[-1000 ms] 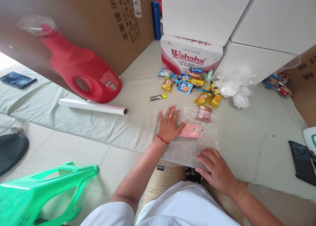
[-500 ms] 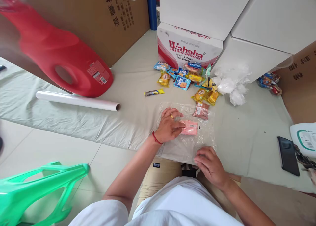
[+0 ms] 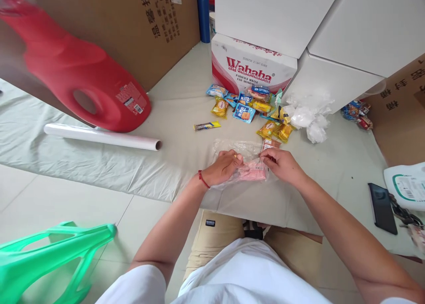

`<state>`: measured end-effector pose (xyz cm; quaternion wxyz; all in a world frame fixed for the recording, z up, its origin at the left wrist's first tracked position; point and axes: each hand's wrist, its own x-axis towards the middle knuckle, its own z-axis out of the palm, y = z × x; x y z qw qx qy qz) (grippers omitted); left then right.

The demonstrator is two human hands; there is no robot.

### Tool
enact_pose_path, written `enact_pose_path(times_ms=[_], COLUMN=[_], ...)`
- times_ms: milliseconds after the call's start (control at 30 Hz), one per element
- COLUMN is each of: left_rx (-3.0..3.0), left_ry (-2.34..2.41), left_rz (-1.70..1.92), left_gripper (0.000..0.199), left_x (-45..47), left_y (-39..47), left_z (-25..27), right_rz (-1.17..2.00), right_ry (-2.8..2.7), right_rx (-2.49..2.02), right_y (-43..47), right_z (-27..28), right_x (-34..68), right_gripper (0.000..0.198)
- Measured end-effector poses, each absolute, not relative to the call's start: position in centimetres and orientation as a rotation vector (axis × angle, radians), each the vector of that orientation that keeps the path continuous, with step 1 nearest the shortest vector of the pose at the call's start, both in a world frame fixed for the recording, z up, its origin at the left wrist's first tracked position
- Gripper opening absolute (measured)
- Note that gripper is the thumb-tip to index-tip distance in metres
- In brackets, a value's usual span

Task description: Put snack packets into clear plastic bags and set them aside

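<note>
A pink packet [image 3: 254, 171] lies on the cloth-covered table, with a sheet of clear plastic film [image 3: 217, 145] around and partly over it. My left hand [image 3: 225, 167] is closed on the film at the packet's left end, its fingertips curled inward. My right hand [image 3: 280, 163] pinches the film above the packet's right end, thumb against fingers. Just behind the right fingers sits a reddish-brown packet [image 3: 269, 144], partly hidden by that hand.
Several wrapped snacks [image 3: 244, 112] lie before a Wahaba-type water carton [image 3: 254, 65]. Crumpled clear plastic [image 3: 312, 118] sits right of them. A film roll [image 3: 102, 136] and red detergent bottle [image 3: 89, 74] are at left; a phone [image 3: 382, 209] lies right. A green stool [image 3: 56, 259] stands lower left.
My right hand has moved up from the table's front edge to the film by the pink packet. The film's near edge is now lifted and folded toward the packet; my left hand has closed.
</note>
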<state>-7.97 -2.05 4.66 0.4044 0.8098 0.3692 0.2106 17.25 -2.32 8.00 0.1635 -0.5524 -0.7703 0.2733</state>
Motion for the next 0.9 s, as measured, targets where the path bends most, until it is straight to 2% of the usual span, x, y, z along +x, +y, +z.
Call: enact_pose_path(times_ms=[67,167,200,267,300,333,367,467,500,567,767,900], left_rx=[2.017,1.991,1.997,2.021,2.03,2.027,2.006,1.803,1.71,1.556,1.34,1.284], left_ry=[0.926,0.897,0.882,0.884,0.915,0.967,1.034,1.239,1.284,1.326,1.554,1.891], left_rz=[0.536,0.543,0.54,0.553,0.577,0.615,0.668,0.856,0.912,0.988,1.077,1.233], left_gripper=[0.093,0.078,0.081,0.105,0.113,0.112,0.103,0.051,0.039,0.034,0.032,0.025], left_x=[-8.7,-10.3,-10.9,-11.8,-12.0,-12.2,-12.2,-11.9,-11.8,-11.6,-11.6,-12.1], left_y=[-1.7,-2.2,-2.6,-3.8,-4.5,-5.1,-5.7,-6.8,-6.8,-6.7,-5.8,-5.4], left_z=[4.5,4.1,3.9,3.4,3.1,2.7,2.3,1.3,1.1,1.1,1.6,1.0], right_rz=[0.891,0.945,0.934,0.882,0.848,0.814,0.782,0.716,0.722,0.816,1.357,1.449], right_ry=[-2.135,-2.11,-2.115,-2.135,-2.153,-2.175,-2.194,-2.234,-2.237,-2.216,-1.981,-1.939], right_rx=[-1.713,-1.848,-1.873,-1.913,-1.927,-1.939,-1.953,-1.969,-1.956,-1.895,-1.614,-1.521], right_y=[-1.3,-0.8,-0.9,-1.1,-1.3,-1.4,-1.6,-1.7,-1.7,-1.6,-0.9,-0.6], right_z=[7.0,5.6,5.2,4.6,4.3,4.2,4.0,4.0,4.1,4.3,4.3,4.4], right_x=[17.3,17.4,17.4,17.4,17.3,17.2,17.2,17.1,17.1,17.3,17.8,17.7], right_gripper=[0.018,0.017,0.017,0.018,0.018,0.018,0.017,0.016,0.017,0.02,0.036,0.038])
